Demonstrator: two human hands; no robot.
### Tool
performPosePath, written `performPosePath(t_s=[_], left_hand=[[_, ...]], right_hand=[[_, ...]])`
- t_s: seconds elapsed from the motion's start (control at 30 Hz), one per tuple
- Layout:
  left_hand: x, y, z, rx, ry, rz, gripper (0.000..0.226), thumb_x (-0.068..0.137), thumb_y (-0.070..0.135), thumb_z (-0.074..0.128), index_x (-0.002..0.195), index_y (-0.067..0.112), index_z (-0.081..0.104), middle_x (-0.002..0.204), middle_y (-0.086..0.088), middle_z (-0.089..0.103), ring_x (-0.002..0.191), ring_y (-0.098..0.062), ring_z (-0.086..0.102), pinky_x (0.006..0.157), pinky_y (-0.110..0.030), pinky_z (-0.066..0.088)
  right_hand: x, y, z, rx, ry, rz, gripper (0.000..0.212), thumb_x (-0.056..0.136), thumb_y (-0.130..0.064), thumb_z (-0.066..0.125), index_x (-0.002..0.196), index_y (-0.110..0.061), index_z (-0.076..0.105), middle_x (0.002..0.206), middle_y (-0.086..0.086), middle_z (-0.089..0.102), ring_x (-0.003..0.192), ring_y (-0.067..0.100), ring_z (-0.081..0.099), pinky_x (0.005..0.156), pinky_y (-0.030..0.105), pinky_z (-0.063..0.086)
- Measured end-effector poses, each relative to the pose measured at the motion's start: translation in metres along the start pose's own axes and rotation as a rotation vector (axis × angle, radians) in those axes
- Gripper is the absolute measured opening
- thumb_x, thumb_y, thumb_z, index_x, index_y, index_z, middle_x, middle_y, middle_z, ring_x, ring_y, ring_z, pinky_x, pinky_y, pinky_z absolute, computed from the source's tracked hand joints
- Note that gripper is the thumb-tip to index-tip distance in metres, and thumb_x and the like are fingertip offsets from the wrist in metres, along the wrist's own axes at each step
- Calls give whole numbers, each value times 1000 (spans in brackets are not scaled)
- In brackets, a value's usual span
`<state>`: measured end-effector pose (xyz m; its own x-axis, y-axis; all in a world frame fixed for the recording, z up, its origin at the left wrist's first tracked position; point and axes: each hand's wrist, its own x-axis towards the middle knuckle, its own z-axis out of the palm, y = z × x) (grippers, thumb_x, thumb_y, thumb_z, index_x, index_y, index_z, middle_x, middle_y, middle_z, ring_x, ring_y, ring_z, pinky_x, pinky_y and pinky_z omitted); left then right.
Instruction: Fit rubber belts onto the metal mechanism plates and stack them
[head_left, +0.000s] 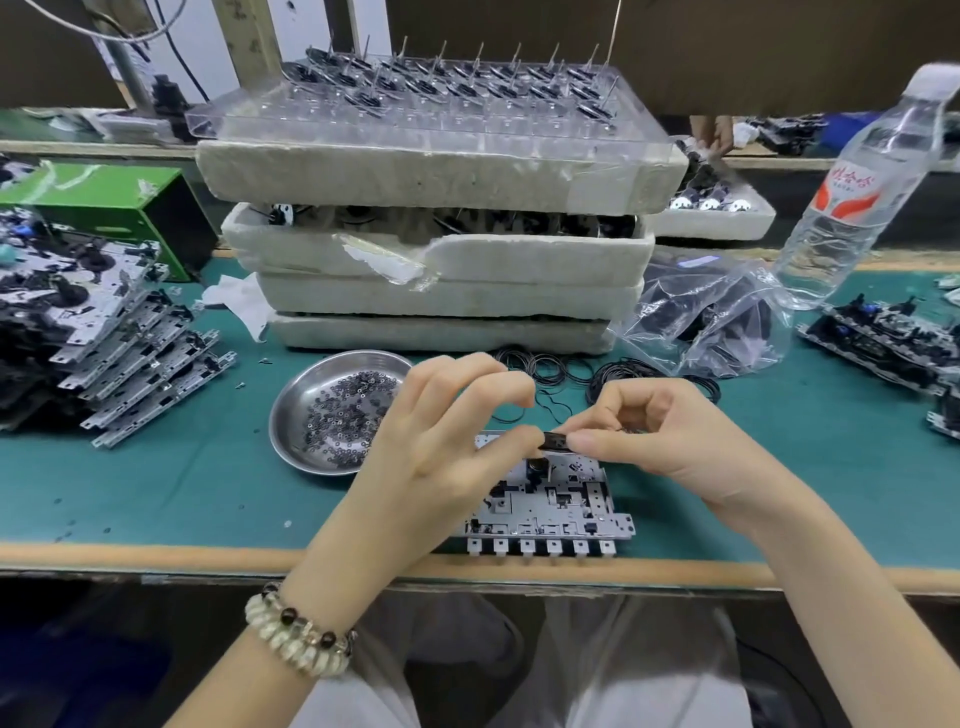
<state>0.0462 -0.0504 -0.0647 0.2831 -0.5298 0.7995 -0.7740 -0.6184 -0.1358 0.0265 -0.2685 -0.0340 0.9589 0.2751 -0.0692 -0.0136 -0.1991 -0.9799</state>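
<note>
The left hand (441, 431) and right hand (660, 431) pinch one small black part (555, 440) in narrowed fingers (592, 441), directly above the metal plate (550, 512) set lengthwise along the worktop's (156, 488) near edge.

Far right edge of the worktop (156, 483): water bottle (826, 249) is carrying a white label (852, 189) with red Chinese characters, coming out too blurred to read.
</note>
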Motion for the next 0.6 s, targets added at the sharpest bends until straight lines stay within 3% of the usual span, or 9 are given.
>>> performPosePath(t_s=[0.1,0.2,0.27,0.37,0.6], left_hand=[[-1,-3,-1,10,9,-48,13,93,13,73,81,8,77,114,-4,47,108,-27,50,88,-43,47],[-7,-5,-5,-1,24,-97,13,94,13,72,83,8,78,113,-5,47,108,-28,49,86,-45,47],[-15,-5,-8,-7,27,-111,14,94,12,71,84,7,78,113,-6,47,108,-28,49,85,-47,48],[-28,-3,-11,2,20,-128,16,96,12,68,85,7,79,114,-6,48,110,-28,48,88,-46,47],[-37,-4,-11,-16,25,-164,15,93,13,70,83,6,80,114,-4,47,110,-27,48,91,-45,46]], right_hand=[[4,5,4,-24,64,-46,30,67,-36,82,58,-25,55,91,9,76,95,30,70,81,22,54],[5,4,9,-85,72,-88,35,69,-43,83,61,-23,55,85,7,76,94,40,67,83,39,53],[5,4,12,-139,36,-100,35,73,-40,82,63,-21,54,85,4,77,89,33,70,83,47,52],[6,5,18,-183,-16,-115,32,76,-31,82,65,-19,54,85,0,77,90,13,73,85,36,52],[6,5,25,-244,-8,-133,33,77,-33,79,67,-16,52,83,-4,77,93,9,72,86,45,54]])
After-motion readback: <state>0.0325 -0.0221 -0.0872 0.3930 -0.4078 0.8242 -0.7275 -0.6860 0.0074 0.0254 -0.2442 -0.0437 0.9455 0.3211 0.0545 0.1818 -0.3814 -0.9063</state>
